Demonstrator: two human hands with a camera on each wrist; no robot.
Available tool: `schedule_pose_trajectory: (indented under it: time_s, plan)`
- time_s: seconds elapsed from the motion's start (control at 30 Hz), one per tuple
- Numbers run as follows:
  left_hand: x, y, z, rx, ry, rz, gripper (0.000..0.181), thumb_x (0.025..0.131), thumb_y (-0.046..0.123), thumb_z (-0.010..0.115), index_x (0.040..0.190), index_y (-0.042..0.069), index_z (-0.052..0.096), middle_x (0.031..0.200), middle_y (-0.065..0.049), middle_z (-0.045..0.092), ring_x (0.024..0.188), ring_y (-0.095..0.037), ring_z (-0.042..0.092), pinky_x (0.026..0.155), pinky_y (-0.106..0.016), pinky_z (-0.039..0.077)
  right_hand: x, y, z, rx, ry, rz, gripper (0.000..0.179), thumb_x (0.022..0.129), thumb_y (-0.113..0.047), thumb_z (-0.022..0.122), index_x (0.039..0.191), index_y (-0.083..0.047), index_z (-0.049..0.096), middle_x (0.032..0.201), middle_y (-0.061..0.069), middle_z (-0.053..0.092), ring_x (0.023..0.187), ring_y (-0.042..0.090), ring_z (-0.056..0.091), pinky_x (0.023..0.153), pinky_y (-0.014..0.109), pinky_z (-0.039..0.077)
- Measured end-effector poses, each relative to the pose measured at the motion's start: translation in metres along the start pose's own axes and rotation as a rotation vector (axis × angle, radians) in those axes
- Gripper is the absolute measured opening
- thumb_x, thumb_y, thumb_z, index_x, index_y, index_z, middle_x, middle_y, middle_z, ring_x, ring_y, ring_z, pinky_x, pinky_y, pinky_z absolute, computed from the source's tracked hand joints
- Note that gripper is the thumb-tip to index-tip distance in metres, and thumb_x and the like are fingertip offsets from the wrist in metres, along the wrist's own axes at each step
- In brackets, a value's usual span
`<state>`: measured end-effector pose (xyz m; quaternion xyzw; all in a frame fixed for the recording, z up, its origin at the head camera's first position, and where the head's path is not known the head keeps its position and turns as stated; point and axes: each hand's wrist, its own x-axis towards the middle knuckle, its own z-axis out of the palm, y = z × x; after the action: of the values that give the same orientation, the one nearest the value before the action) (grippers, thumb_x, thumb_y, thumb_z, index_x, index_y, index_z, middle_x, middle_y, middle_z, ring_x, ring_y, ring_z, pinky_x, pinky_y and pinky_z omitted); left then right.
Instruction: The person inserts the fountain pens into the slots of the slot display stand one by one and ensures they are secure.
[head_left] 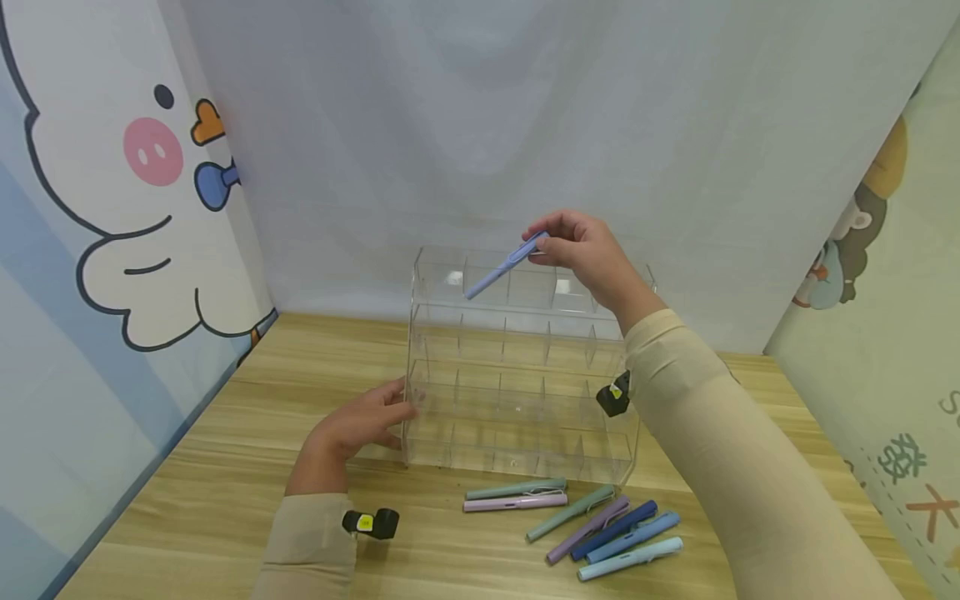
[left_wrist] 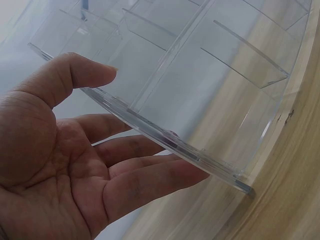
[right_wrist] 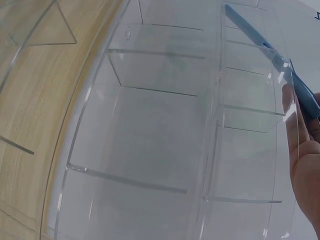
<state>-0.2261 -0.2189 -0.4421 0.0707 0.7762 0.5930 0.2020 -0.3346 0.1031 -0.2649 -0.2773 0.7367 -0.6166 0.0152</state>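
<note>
My right hand [head_left: 581, 250] pinches a light blue clip pen [head_left: 502, 268] by its clip end, thumb against fingers. The pen slants down to the left over the top tier of a clear acrylic pen rack [head_left: 517, 458]. In the right wrist view, that pen [right_wrist: 250, 27] shows through the clear panels, with part of the hand [right_wrist: 305, 160] at the right edge. My left hand [head_left: 367, 421] is at the rack's left side panel, its loosely extended fingers touching the edge. The left wrist view shows this hand [left_wrist: 75, 165] with the fingertips right at the panel [left_wrist: 165, 137].
Several clip pens lie on the wooden table [head_left: 202, 500] in front of the rack, among them a pink pen [head_left: 517, 502], a dark blue pen [head_left: 615, 529] and a pale blue pen [head_left: 630, 559]. A white curtain [head_left: 480, 125] hangs behind, with printed panels at both sides.
</note>
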Motion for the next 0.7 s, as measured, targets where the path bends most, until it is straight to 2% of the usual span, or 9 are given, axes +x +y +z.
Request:
schedule_pose_trajectory:
  time_s: [0.3,0.7]
  plan:
    - [0.0003,-0.0024,-0.0006,0.005,0.001,-0.006,0.068,0.098,0.023,0.056,0.157,0.019,0.023,0.154,-0.016,0.036,0.132,-0.038,0.046,0.091,-0.049,0.054,-0.0026,0.0008,-0.0017,0.005,-0.043,-0.04,0.022,0.098,-0.007,0.058,0.116,0.007,0.059,0.123,0.024,0.059,0.107,0.027,0.066,0.094,0.032,0.054]
    - [-0.0007,-0.0026,-0.0016,0.001,-0.009,0.002,0.069,0.098,0.024,0.057,0.157,0.02,0.022,0.153,-0.015,0.037,0.13,-0.036,0.048,0.09,-0.048,0.055,-0.0048,-0.0016,-0.0015,-0.007,-0.074,-0.043,0.023,0.098,-0.004,0.055,0.119,0.005,0.058,0.124,0.024,0.059,0.108,0.025,0.065,0.096,0.034,0.053]
